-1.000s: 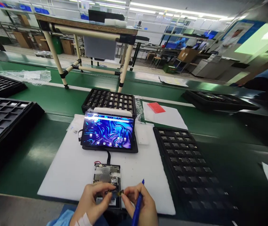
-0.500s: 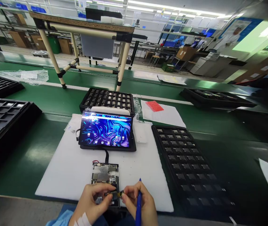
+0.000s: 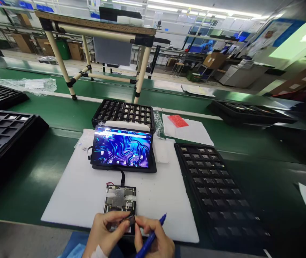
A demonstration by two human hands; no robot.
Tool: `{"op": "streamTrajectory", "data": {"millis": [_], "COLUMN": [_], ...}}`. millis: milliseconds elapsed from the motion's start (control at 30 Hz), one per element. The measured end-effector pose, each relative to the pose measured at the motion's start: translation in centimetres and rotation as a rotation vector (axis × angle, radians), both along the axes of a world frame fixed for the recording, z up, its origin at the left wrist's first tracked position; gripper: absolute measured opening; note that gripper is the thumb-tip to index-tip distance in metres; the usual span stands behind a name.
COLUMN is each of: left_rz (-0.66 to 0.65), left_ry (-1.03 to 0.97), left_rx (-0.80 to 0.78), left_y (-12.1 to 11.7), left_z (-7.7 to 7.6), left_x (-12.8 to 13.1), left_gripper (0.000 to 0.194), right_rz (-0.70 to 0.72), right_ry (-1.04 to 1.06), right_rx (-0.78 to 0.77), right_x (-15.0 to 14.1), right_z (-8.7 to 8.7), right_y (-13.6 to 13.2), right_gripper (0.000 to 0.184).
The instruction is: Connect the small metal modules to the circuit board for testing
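Observation:
My left hand pinches a small dark electronic module between thumb and forefinger, over the lower part of a circuit board. From the other side, the fingertips of my right hand touch or nearly touch the module. A blue pen lies across that hand, held in its fingers, its tip pointing up and right. A black ribbon cable runs from the board towards a lit tablet screen propped on a dark stand. My fingers hide the board's lower end.
A white foam mat lies under the board and tablet. On the right is a black compartment tray of small parts; another filled tray stands behind the tablet. Black trays occupy the left. A red sheet rests on white foam.
The module has turned between my fingers; its yellowish end no longer shows. My right hand has shifted slightly left and down, and the pen has swung from nearly upright to a slant.

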State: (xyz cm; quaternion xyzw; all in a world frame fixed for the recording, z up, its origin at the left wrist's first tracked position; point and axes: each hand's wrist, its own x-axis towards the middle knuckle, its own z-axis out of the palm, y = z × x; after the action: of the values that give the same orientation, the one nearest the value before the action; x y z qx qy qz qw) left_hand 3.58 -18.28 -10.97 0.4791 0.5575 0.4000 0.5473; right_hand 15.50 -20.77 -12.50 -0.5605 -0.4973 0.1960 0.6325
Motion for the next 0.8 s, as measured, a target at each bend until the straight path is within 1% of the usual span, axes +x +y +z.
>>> {"op": "streamTrajectory", "data": {"millis": [100, 167, 200, 233, 333, 367, 400, 467, 533, 633, 700, 733, 767, 800], "left_rz": [-0.021, -0.062, -0.085, -0.113, -0.262, -0.318, -0.365, -0.404, -0.413, -0.443, -0.428, -0.409, -0.391, -0.381], "left_ry": [0.024, 0.076, 0.111, 0.160, 0.323, 0.363, 0.391, 0.403, 0.401, 0.385, 0.417, 0.455, 0.498, 0.539], "left_rx": [0.050, 0.156, 0.256, 0.401, 0.916, 1.038, 1.113, 1.176, 1.205, 1.199, 1.192, 1.197, 1.192, 1.170], "left_y": [-0.2, -0.1, 0.0, 0.1, 1.0, 1.4, 1.7, 2.2, 2.6, 3.0, 3.5, 3.8, 4.1, 4.5], "left_z": [-0.7, -1.2, -1.2, -1.2, 0.0, 0.5, 1.0, 1.7, 1.8, 1.1, 0.6, 0.4, 0.3, 0.2], "left_x": [-0.1, -0.1, -0.1, -0.1, -0.1, -0.1, -0.1, -0.2, -0.4, -0.6, -0.8, -0.9, -1.0, -1.1], "left_gripper": [0.048, 0.038, 0.033, 0.027, 0.011, 0.011, 0.015, 0.020, 0.021, 0.021, 0.016, 0.014, 0.015, 0.020], "right_rz": [-0.003, 0.020, 0.045, 0.078, 0.179, 0.207, 0.233, 0.279, 0.304, 0.315, 0.378, 0.387, 0.358, 0.295], "right_ry": [-0.035, 0.015, 0.068, 0.138, 0.401, 0.481, 0.544, 0.608, 0.599, 0.508, 0.416, 0.374, 0.337, 0.306], "right_rx": [0.018, -0.030, -0.068, -0.108, -0.206, -0.227, -0.246, -0.268, -0.257, -0.237, -0.231, -0.217, -0.193, -0.161], "right_x": [0.1, 0.5, 0.7, 0.9, 1.1, 1.1, 1.1, 1.3, 1.8, 3.0, 3.8, 4.1, 4.4, 4.5], "right_z": [-0.5, -0.9, -1.2, -1.4, -1.6, -1.6, -1.5, -1.3, -1.4, -2.2, -2.7, -2.9, -3.0, -3.0], "right_y": [0.0, 0.1, 0.2, 0.2, 0.5, 0.5, 0.6, 0.8, 1.2, 1.9, 2.6, 3.1, 3.6, 4.0], "right_gripper": [0.017, 0.017, 0.018, 0.020, 0.036, 0.042, 0.046, 0.049, 0.049, 0.042, 0.035, 0.032, 0.029, 0.027]}}
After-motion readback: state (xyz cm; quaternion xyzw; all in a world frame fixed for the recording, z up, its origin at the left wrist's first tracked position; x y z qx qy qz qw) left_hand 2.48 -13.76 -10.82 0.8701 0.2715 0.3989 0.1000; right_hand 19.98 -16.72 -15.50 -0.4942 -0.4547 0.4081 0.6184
